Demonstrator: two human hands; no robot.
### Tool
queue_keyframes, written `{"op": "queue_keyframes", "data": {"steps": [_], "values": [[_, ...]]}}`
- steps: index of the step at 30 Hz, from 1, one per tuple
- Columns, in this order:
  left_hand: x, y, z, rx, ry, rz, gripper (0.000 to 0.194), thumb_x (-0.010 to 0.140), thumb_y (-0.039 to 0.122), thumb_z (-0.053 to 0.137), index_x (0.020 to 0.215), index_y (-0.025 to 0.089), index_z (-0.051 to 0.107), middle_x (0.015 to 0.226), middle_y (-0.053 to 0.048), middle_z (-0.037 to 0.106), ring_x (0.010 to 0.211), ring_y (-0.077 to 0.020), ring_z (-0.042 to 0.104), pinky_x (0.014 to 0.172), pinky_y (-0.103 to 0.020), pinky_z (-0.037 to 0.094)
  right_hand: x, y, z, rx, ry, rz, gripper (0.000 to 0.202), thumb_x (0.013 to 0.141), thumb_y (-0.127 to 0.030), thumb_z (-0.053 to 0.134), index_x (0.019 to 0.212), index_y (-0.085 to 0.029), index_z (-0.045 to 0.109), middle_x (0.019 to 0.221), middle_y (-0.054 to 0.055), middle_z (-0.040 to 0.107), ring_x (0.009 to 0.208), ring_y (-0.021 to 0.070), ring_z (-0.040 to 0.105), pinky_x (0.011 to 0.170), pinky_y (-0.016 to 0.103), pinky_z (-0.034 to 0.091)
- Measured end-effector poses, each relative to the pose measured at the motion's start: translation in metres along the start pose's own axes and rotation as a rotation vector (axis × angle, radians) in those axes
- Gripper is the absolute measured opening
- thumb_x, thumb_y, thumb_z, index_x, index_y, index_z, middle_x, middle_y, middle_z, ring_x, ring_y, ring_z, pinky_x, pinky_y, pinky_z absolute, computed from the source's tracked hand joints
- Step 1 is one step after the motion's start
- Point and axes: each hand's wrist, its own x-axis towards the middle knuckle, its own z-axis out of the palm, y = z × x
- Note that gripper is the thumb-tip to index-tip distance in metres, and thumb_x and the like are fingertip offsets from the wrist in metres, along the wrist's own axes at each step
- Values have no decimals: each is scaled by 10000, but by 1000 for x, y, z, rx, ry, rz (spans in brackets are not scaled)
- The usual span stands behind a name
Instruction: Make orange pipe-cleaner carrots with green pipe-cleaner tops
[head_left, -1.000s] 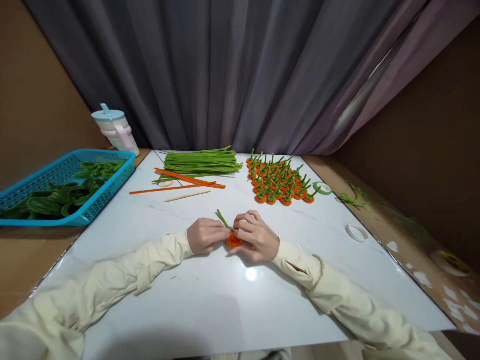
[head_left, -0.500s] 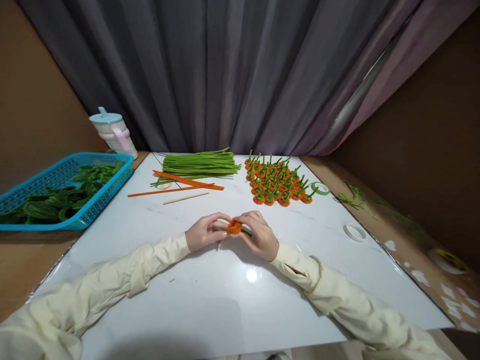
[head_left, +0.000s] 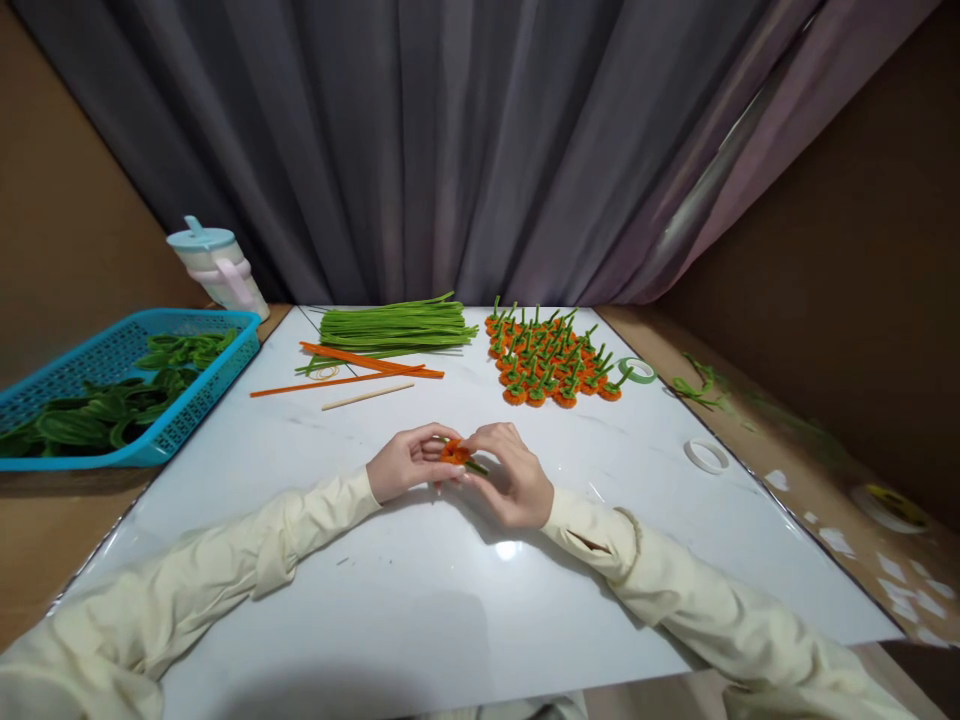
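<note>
Between both hands, above the white table, is a small orange fuzzy piece with a green stem pointing right. My left hand grips its left side between thumb and fingers. My right hand pinches its right side near the stem, partly covering it. Beyond the hands lie orange strips, a thin wooden stick and a bundle of green strips. Further right stand several orange pieces with upright green stems.
At the left is a blue basket of green leaf shapes, with a lidded cup behind it. On the right are a green tape roll, a white tape roll, green scraps and paper bits. A grey curtain hangs behind.
The orange piece has turned in my fingers and shifted slightly left, its centre and green stem showing more. My right fingers have moved a little. The whole view has shifted slightly.
</note>
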Motion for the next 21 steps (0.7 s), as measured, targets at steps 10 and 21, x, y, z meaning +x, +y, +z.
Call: {"op": "queue_keyframes", "data": {"steps": [10,21], "values": [[0,4,-1,-15,48,-99,414,575,295,775,886,87,596,684,-56,690,555,-185,658,440,-224,497,2,7,-2,397,-43,333,202,821,-363,530,873,-169,548,785,47,591,727,155,541,695,316,453],[-1,4,-3,-29,47,-141,430,587,335,768,888,63,628,577,-57,683,494,-176,648,516,-260,543,0,10,-1,450,-40,371,189,799,-340,570,854,-160,571,766,45,591,711,149,527,683,303,453]]}}
